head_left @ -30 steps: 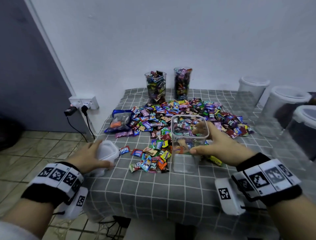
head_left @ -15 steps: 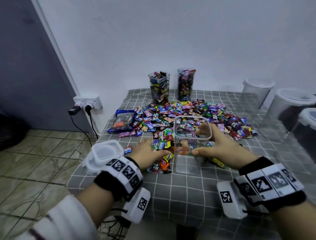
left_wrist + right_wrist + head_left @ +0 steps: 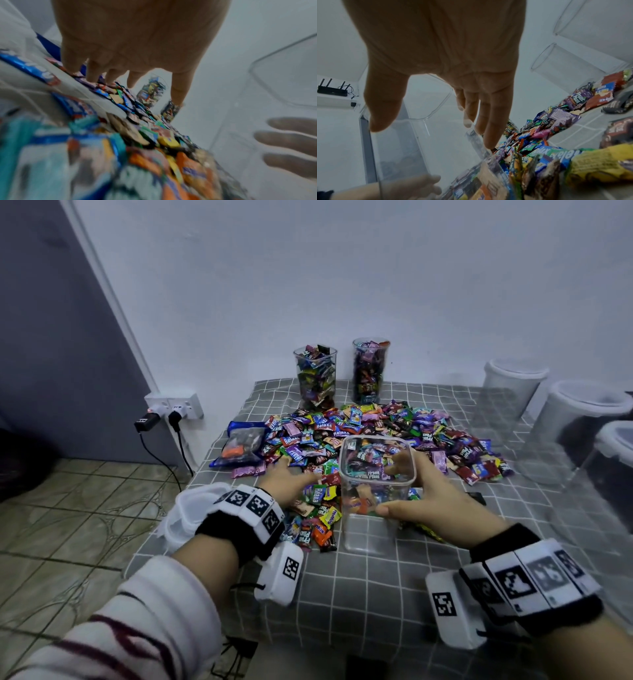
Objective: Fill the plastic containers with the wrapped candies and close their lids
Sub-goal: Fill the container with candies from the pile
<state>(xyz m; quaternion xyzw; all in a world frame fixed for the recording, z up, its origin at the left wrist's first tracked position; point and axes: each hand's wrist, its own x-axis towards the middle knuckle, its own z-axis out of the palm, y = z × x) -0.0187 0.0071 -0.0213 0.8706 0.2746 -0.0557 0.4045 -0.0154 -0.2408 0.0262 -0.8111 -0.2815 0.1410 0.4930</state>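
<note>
Left hand (image 3: 286, 482) fingers hidden among candies (image 3: 376, 433) — grasp unclear.

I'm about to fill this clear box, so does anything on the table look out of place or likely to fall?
Yes: the white lid lies at the table's near-left corner and seems to overhang the edge, so a nudge could drop it. The square container stands upright in the right hand.

clear lidless container (image 3: 376, 494) upright, empty, amid wrapped candies (image 3: 387, 433).
</note>
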